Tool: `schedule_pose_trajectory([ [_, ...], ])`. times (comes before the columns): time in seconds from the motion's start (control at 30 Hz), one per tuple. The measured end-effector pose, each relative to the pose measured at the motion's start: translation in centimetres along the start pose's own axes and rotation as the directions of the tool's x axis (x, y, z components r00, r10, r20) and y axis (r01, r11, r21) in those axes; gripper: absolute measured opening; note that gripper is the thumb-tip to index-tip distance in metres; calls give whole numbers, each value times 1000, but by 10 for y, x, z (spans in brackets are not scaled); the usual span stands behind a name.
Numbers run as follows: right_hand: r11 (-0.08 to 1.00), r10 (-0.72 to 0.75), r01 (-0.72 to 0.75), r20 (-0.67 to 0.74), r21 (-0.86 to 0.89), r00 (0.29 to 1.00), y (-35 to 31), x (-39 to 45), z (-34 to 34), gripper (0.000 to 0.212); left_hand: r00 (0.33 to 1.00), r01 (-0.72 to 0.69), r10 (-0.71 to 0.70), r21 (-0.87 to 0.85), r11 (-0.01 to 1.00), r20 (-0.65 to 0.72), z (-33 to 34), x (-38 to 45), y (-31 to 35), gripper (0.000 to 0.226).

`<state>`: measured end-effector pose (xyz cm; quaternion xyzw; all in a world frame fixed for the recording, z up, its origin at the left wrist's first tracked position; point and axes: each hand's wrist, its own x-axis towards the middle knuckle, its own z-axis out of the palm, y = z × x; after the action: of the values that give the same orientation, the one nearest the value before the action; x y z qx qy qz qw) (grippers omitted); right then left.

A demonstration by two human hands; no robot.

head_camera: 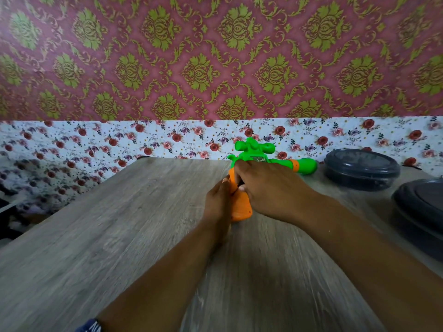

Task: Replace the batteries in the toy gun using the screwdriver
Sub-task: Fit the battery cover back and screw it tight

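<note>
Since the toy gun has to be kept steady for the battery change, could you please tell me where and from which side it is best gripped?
Probably by the orange handle of the toy gun, coming from the near side. It points toward the person and is thick enough to wrap; both hands, left and right, already meet there. The green barrel points away to the right.

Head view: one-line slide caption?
Both hands, left and right, hold a green-and-orange plastic toy gun over a grey wood-grain table.
</note>
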<state>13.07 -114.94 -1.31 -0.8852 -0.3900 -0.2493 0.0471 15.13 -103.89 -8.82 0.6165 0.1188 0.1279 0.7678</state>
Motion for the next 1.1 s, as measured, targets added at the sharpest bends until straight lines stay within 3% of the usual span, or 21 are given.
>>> schedule_pose_trajectory([
  [0.2,970,-119,101,-70,-223,990,-11,0,0,22,999,23,-23,-2,1000,31,-2,2,-3,31],
  [0.37,997,-7,4,-46,-73,999,-13,-1,0,20,1000,17,-17,-23,1000,22,-1,-2,0,39],
  [0.6,995,69,-70,-22,-72,997,-5,-5,9,28,999,47,-47,-97,994,-2,0,-1,0,45],
  [0.83,999,38,-39,21,17,999,-2,-3,3,28,997,73,-74,-95,993,1,-2,5,-3,41],
  [1.1,982,-93,88,-22,-170,995,-14,-3,0,39,998,57,-56,-45,997,25,-2,4,-2,30],
])
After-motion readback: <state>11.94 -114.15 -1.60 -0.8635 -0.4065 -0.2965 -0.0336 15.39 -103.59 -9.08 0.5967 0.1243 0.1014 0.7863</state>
